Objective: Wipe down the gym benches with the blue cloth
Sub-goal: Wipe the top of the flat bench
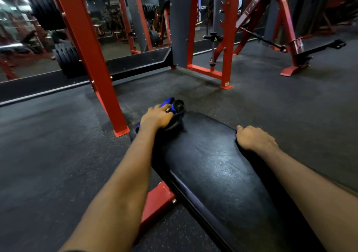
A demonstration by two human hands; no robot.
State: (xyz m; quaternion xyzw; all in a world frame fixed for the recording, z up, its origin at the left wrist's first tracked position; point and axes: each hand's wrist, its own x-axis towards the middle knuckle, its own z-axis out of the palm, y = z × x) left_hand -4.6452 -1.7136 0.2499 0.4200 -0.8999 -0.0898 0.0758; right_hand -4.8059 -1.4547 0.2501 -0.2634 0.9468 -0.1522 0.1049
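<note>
A black padded gym bench [209, 166] runs from the lower right toward the centre, on a red steel base [157, 203]. My left hand [157, 117] grips the bunched blue cloth [168, 102] at the bench's far left corner, together with a dark round part of the bench end [178, 104]. My right hand [255, 138] rests on the bench's right edge, its fingers curled over the padded rim. Most of the cloth is hidden under my left hand.
A red rack upright [91, 58] stands just left of the bench end, its foot [121, 131] close to the pad. More red machine frames [224, 58] stand behind, with black weight plates [65, 58] and a mirror wall at the left. Dark rubber floor [48, 145] surrounds the bench.
</note>
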